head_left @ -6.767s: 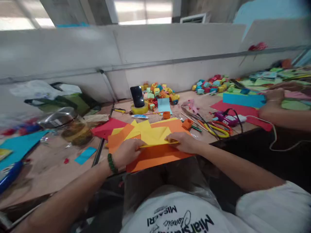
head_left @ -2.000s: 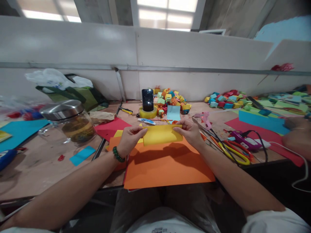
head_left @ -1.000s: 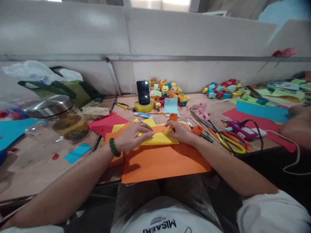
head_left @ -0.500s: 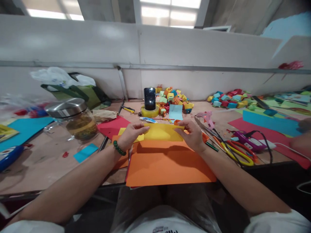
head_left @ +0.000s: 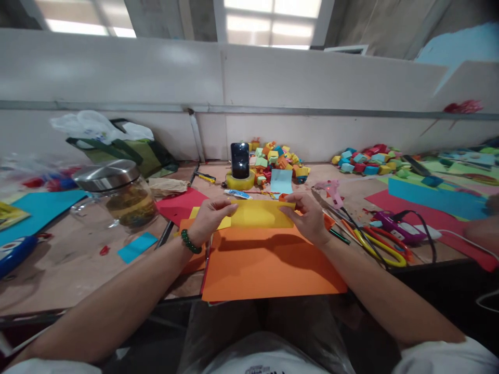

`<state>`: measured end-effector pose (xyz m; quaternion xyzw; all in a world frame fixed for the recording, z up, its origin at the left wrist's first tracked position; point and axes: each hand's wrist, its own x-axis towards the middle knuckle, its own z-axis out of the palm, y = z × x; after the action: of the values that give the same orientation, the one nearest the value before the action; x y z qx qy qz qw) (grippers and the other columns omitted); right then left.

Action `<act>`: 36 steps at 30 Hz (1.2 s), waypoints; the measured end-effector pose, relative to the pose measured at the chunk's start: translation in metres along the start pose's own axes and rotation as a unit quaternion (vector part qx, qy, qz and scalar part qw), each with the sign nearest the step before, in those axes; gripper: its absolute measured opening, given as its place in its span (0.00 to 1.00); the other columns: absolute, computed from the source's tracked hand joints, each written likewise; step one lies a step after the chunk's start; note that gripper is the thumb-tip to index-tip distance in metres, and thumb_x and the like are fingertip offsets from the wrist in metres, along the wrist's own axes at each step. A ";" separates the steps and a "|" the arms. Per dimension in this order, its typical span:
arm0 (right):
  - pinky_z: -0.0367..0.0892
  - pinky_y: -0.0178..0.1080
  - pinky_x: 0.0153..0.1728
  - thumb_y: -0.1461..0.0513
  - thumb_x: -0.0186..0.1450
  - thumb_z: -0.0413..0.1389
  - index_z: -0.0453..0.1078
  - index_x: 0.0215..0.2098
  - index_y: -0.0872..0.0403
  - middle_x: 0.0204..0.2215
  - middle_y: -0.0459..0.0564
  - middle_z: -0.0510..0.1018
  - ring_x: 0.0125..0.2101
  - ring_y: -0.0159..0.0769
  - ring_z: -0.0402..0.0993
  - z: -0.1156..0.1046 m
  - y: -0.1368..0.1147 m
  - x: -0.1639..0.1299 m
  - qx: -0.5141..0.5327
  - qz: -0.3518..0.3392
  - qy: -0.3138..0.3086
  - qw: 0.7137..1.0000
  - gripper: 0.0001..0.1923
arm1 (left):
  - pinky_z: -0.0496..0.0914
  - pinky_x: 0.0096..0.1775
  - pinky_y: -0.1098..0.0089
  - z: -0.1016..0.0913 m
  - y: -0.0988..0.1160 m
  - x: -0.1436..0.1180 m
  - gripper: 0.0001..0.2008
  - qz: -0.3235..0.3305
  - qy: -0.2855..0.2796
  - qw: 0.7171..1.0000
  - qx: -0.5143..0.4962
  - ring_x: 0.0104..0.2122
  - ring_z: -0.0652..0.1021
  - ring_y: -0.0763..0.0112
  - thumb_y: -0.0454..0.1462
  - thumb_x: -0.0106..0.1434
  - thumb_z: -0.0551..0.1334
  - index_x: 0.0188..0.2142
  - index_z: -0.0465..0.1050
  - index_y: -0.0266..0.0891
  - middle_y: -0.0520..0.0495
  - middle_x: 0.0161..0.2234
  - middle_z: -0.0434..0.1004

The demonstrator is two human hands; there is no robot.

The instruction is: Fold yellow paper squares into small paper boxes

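Note:
Between my two hands a strip of yellow paper is held up by its upper corners. My left hand pinches its left end between thumb and fingers, and a green bead bracelet circles that wrist. At the other end my right hand pinches the right corner. Below the strip lies a large orange sheet on a stack of paper at the table's front edge. Some more yellow paper shows under my left hand, partly hidden by it.
Behind stand a phone on a tape roll and a heap of small paper cubes. On the left is a glass jar. To the right lie a pink glue gun, scissors and another person's blurred hand.
Hardly anything differs. Both hands keep the yellow strip in nearly the same place, and the whole view has shifted slightly. The other person's hand at the right has moved a little.

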<state>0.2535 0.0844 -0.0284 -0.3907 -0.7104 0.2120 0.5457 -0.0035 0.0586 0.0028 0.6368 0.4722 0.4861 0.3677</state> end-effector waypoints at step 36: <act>0.68 0.44 0.46 0.70 0.58 0.54 0.75 0.44 0.52 0.44 0.54 0.76 0.45 0.41 0.71 0.003 0.011 0.002 -0.206 -0.100 -0.278 0.933 0.17 | 0.60 0.48 0.55 0.029 0.019 -0.031 0.35 0.225 -0.335 0.770 0.494 0.40 0.74 0.54 0.61 0.62 0.47 0.53 0.71 0.39 0.36 0.41 0.76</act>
<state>0.2539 0.0932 -0.0357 -0.3466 -0.8974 0.1050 0.2519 0.0270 0.0235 0.0049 0.9411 0.3376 0.0108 0.0174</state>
